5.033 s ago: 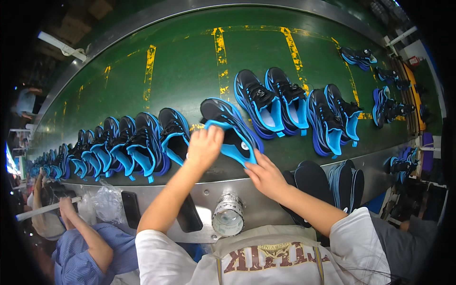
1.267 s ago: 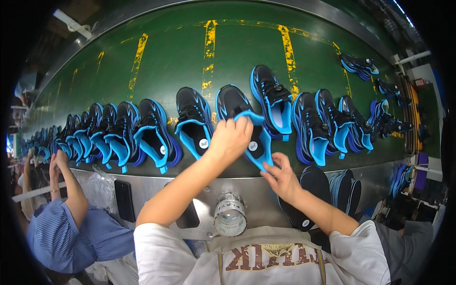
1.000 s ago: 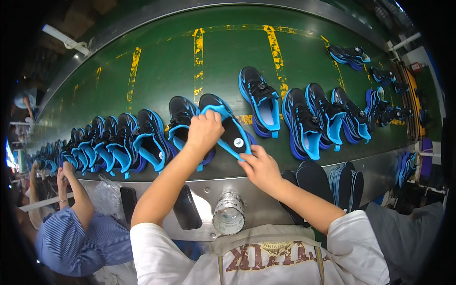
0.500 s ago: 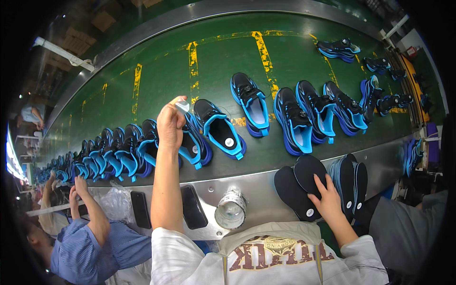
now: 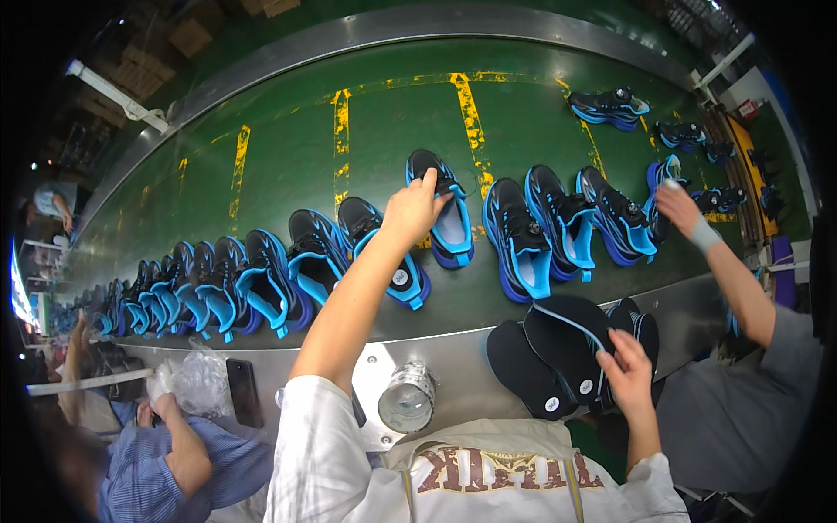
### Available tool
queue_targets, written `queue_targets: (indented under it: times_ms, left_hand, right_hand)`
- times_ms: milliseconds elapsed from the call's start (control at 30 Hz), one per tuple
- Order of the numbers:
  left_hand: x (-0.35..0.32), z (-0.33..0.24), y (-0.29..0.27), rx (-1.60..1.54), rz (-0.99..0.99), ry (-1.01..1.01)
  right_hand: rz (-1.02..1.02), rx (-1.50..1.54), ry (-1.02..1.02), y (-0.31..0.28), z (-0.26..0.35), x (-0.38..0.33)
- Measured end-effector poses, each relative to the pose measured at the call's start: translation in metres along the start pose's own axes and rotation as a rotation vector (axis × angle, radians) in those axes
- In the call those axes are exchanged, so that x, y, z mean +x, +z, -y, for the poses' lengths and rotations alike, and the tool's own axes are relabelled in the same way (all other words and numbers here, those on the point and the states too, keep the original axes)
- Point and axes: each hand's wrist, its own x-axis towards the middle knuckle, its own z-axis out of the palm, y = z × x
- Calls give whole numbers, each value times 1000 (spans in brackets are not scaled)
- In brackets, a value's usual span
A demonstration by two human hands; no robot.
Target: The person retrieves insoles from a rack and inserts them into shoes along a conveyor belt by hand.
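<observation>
My left hand (image 5: 413, 212) reaches over the green belt and grips a black shoe (image 5: 453, 248) with blue lining at its tongue; a pale insole lies inside. Near the belt's front edge, my right hand (image 5: 629, 373) pinches the edge of a black insole (image 5: 558, 349) and bends it up, showing its blue rim. Beneath and beside that piece lie another black insole (image 5: 516, 366) with a round white sticker and a stack of insoles (image 5: 646, 329). Beside my left forearm stands a shoe (image 5: 408, 283) with a white sticker inside.
More black-and-blue shoes line the green belt (image 5: 288, 174) on both sides. On the metal ledge stand a glass jar (image 5: 407, 399) and a dark phone (image 5: 245, 392). A co-worker's hand (image 5: 678, 209) reaches over shoes at right; another co-worker (image 5: 187, 462) sits at left by plastic bags (image 5: 196, 379).
My left hand, earlier raised with something pale and clear at its fingertips, has come down onto the shoe. My right hand has lifted an insole's edge. A co-worker's hand has appeared at right.
</observation>
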Motion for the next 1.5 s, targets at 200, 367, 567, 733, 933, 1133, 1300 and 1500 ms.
queue_targets:
  times_ms: [200,367,567,733,933,1133,1300,1500]
  left_hand:
    - [4,-15,-24,-28,242,-138]
    - [-12,-13,-7,-252,334,-200]
    - [-19,-8,-12,-350,392,-237]
    - [-26,-11,0,-348,271,-237]
    - [-26,-11,-1,-385,287,-201]
    - [-37,-8,6,-421,261,-256]
    - [-47,-18,15,-476,164,-273]
    - [-50,-30,16,-494,96,-337]
  right_hand:
    - [423,214,-60,17,83,98]
    - [798,57,202,94,98,144]
    - [847,-231,99,136,116,134]
    - [834,-17,287,108,96,172]
    - [446,-483,-487,185,64,138]
    - [530,-617,-569,167,81,121]
    - [553,-576,-479,165,57,126]
    - [308,-637,-624,193,43,121]
